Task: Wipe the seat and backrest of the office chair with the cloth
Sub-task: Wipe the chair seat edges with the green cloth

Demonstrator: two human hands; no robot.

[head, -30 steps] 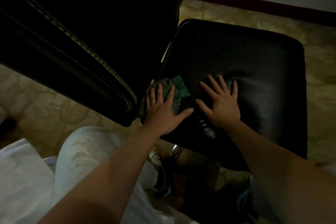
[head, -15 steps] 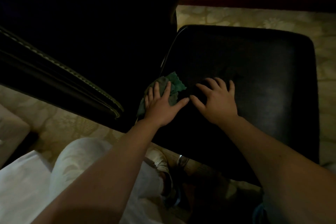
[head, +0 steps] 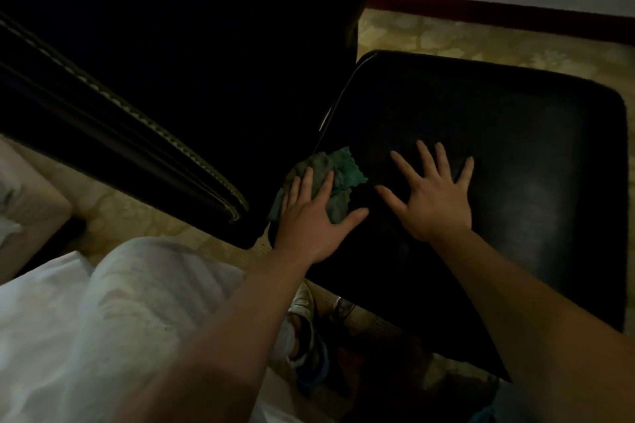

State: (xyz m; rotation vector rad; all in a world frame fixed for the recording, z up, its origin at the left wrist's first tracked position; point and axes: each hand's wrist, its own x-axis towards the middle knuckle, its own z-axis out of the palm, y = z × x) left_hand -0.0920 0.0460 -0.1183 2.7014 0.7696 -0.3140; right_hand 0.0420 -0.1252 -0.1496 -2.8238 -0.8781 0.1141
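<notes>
The black leather seat (head: pixel 508 148) of the office chair fills the right of the view. Its dark backrest (head: pixel 154 55), with pale stitching along the edge, rises at the left. A crumpled green cloth (head: pixel 338 168) lies on the seat's left rear corner where seat meets backrest. My left hand (head: pixel 311 216) presses flat on the cloth, fingers spread, covering its near half. My right hand (head: pixel 434 197) lies flat on the bare seat just right of the cloth, fingers apart, holding nothing.
Patterned beige carpet (head: pixel 481 38) surrounds the chair, with a dark red skirting board (head: pixel 498 14) below a pale wall at the back. My knee in light trousers (head: pixel 144 302) is at the lower left. A shoe (head: pixel 305 330) shows under the seat's front edge.
My right hand has flattened and spread its fingers, shifting slightly right on the seat. My left hand stays pressed on the cloth at the same corner.
</notes>
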